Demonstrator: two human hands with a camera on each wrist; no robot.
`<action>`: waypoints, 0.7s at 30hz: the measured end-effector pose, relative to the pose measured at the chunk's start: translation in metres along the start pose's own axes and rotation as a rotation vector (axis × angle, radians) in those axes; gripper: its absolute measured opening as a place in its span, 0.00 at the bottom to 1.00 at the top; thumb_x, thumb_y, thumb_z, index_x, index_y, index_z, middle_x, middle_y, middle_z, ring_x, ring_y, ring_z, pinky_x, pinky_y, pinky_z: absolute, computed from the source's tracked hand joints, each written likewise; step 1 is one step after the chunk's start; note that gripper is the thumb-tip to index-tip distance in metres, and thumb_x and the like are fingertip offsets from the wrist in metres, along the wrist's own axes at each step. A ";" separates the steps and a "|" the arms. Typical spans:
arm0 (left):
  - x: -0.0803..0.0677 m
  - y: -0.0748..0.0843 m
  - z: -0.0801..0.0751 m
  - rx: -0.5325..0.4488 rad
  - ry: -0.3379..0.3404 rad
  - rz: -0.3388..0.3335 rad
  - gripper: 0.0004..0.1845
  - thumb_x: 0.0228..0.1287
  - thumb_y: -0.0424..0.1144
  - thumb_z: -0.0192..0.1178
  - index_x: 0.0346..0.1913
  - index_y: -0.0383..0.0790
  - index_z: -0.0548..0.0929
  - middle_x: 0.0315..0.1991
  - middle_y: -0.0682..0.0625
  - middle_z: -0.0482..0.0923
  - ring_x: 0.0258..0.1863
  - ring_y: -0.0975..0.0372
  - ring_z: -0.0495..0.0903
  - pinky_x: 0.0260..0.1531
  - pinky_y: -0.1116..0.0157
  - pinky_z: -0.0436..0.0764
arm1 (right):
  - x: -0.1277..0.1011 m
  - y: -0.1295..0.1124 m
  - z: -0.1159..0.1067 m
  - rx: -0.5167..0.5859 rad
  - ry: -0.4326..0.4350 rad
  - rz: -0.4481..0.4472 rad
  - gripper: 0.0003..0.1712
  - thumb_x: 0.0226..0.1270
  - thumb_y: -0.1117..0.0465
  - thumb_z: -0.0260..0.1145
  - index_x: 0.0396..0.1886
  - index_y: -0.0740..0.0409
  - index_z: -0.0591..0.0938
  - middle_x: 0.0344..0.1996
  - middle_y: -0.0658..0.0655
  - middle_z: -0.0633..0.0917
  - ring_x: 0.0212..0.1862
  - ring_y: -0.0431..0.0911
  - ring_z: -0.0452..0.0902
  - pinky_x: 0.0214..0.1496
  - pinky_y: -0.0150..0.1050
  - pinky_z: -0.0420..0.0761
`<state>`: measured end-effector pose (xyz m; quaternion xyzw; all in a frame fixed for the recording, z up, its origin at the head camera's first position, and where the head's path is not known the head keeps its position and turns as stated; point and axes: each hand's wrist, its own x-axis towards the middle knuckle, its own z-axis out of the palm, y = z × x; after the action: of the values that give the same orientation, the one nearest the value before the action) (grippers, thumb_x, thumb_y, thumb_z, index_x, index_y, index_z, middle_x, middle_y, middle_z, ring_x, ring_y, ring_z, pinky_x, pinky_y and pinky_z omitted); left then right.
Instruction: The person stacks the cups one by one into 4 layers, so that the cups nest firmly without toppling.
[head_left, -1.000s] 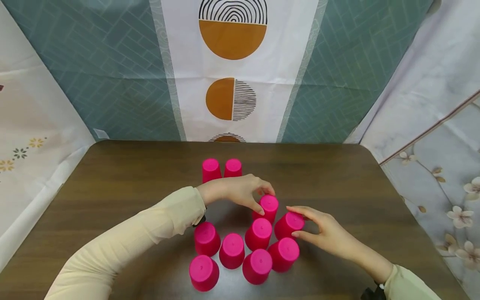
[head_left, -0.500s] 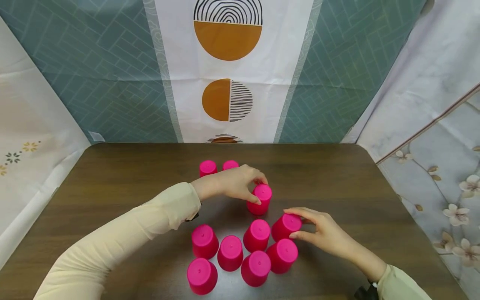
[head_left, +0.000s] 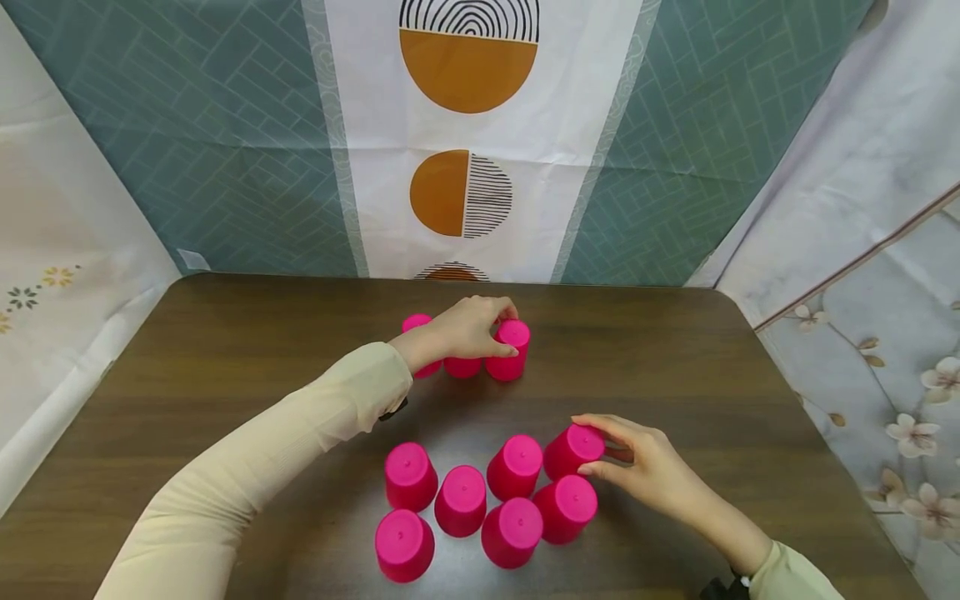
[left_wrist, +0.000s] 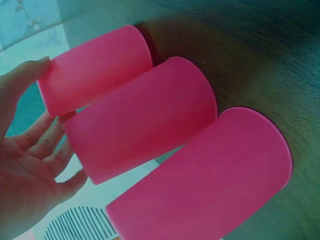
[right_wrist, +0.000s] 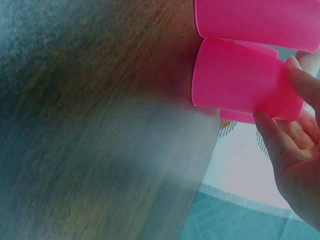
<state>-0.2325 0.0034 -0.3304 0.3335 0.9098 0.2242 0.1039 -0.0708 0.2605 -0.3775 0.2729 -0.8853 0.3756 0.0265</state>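
Observation:
Pink plastic cups stand upside down on a dark wooden table. At the back, my left hand pinches a cup near its raised base, with the thumb on the near side. That cup is at the right end of a row of three, beside a middle cup and a left cup, both partly hidden by the hand. The left wrist view shows the pinched cup lined up with the others. My right hand holds another cup between thumb and fingers, at the right of the front group.
Several more cups stand close together in front, including a left one, a nearest one and one touching distance from my right hand's cup. Patterned cloths hang behind the table and at both sides.
My left hand has carried its cup from beside the front group back and slightly left to the end of the rear row. The right hand keeps holding its cup in place.

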 end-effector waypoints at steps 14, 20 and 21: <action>-0.001 -0.006 0.007 0.088 0.022 0.005 0.25 0.54 0.50 0.66 0.51 0.42 0.73 0.46 0.51 0.79 0.50 0.60 0.76 0.67 0.45 0.49 | -0.002 0.004 0.002 0.046 0.008 0.006 0.32 0.47 0.58 0.75 0.56 0.53 0.78 0.49 0.56 0.83 0.46 0.41 0.82 0.40 0.28 0.80; 0.000 -0.009 0.008 0.114 0.041 0.001 0.25 0.56 0.51 0.64 0.53 0.41 0.73 0.49 0.50 0.79 0.52 0.60 0.75 0.66 0.43 0.48 | 0.003 0.005 -0.001 0.016 -0.011 0.025 0.33 0.46 0.57 0.76 0.56 0.53 0.79 0.49 0.55 0.83 0.46 0.42 0.82 0.40 0.29 0.81; 0.001 -0.009 0.008 0.118 0.046 0.003 0.25 0.56 0.51 0.64 0.53 0.41 0.74 0.49 0.50 0.79 0.52 0.60 0.75 0.66 0.43 0.49 | 0.005 0.005 -0.002 0.015 -0.019 0.030 0.33 0.46 0.58 0.76 0.56 0.53 0.78 0.49 0.55 0.83 0.47 0.42 0.82 0.40 0.30 0.81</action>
<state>-0.2350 0.0006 -0.3421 0.3354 0.9230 0.1777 0.0627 -0.0782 0.2629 -0.3781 0.2634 -0.8867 0.3799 0.0103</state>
